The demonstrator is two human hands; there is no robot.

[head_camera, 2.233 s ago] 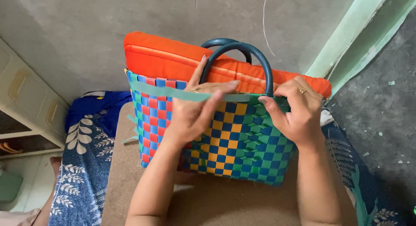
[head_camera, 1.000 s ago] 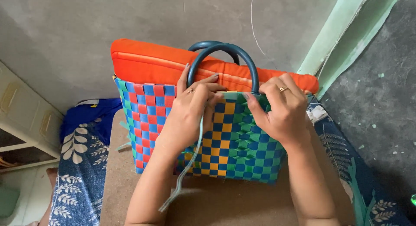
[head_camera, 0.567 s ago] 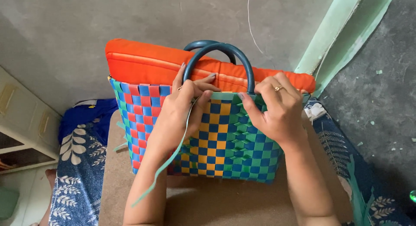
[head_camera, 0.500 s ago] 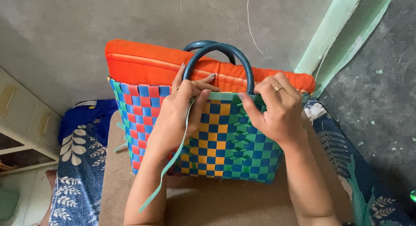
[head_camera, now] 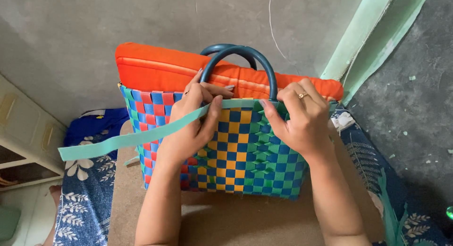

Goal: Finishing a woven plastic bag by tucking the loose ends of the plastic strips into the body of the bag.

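A woven plastic basket [head_camera: 240, 165] in blue, orange, green and red checks stands on a brown surface. Two dark teal arched handles [head_camera: 239, 55] rise from its rim. An orange cushion [head_camera: 155, 69] is stuffed inside and sticks out above the rim. My left hand [head_camera: 193, 121] pinches a long mint-green strip [head_camera: 118, 139] at the basket's rim; the strip's free end trails out to the left. My right hand [head_camera: 299, 118], with a ring on one finger, presses on the rim at the right handle base and holds the strip there.
A brown mat [head_camera: 245, 217] lies under the basket, with blue floral cloth [head_camera: 80, 199] on both sides. A cream cabinet [head_camera: 23, 142] stands at the left. A grey wall is behind, a pale green door frame [head_camera: 373, 38] at the upper right, and grey floor beyond it.
The green strip's free end has swung from hanging down in front of my left forearm to stretching out level to the left. Both hands stay on the rim.
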